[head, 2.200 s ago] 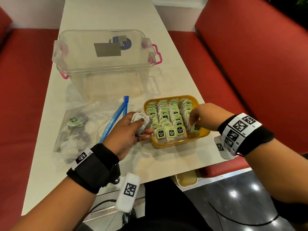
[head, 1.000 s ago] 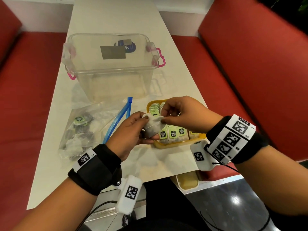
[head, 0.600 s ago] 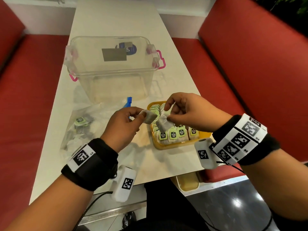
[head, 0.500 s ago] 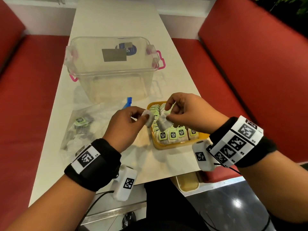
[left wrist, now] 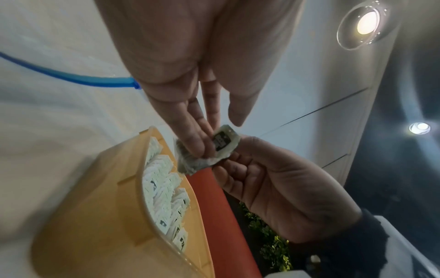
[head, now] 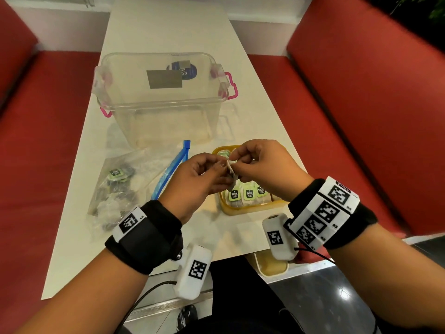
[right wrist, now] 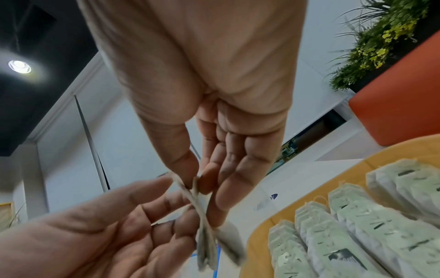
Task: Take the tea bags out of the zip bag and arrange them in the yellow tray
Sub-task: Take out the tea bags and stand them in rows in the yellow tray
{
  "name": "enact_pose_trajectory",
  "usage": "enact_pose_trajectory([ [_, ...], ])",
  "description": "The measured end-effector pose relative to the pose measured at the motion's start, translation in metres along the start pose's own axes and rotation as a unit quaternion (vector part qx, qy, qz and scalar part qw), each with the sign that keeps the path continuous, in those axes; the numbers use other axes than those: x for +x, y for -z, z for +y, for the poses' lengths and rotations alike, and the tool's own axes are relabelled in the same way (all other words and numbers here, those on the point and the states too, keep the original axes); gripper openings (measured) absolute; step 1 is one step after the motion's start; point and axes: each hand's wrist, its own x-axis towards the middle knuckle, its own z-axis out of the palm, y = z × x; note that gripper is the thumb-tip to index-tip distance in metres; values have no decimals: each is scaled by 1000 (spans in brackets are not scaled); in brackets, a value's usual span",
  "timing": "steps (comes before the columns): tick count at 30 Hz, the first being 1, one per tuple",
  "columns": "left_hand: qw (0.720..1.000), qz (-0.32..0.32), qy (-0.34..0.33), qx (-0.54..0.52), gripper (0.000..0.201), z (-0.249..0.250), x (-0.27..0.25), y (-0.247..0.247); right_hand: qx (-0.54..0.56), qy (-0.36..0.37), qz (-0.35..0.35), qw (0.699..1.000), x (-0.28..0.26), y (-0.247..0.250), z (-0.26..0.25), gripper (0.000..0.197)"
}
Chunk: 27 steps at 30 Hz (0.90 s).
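Both hands meet above the near left part of the yellow tray (head: 252, 209). My left hand (head: 220, 171) and my right hand (head: 237, 165) pinch white tea bags (head: 230, 173) between them. In the left wrist view my left thumb presses a tea bag (left wrist: 207, 159) with a dark tag against my fingers, while the right hand's fingers (left wrist: 238, 165) touch it from below. The right wrist view has my right hand (right wrist: 197, 185) pinching crossed tea bags (right wrist: 204, 222); how many I cannot tell. Rows of green-tagged tea bags (head: 248, 194) fill the tray. The zip bag (head: 120, 186) lies to the left and holds more.
A clear plastic box (head: 163, 104) with pink handles stands behind the tray and zip bag. The bag's blue zip strip (head: 173, 169) lies beside my left hand. Red seats (head: 361, 116) flank the narrow white table (head: 168, 25), whose near edge is under my wrists.
Half a second ago each hand held a tea bag a little apart. Now the two hands have closed together, and the tea bags touch between the fingertips.
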Motion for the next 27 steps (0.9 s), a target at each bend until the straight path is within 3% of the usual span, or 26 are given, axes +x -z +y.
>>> enact_pose_trajectory([
  [7,997,-10,-53,54,21,-3,1,2,92,16,-24,995,-3,4,-1,12],
  [12,984,4,-86,154,12,-8,4,10,164,5,-90,982,-4,6,1,26],
  [21,997,-51,-56,23,8,-4,1,9,156,56,-148,975,-2,18,7,34],
  [27,998,-53,-34,4,7,-3,2,4,147,61,-123,980,0,20,12,23],
])
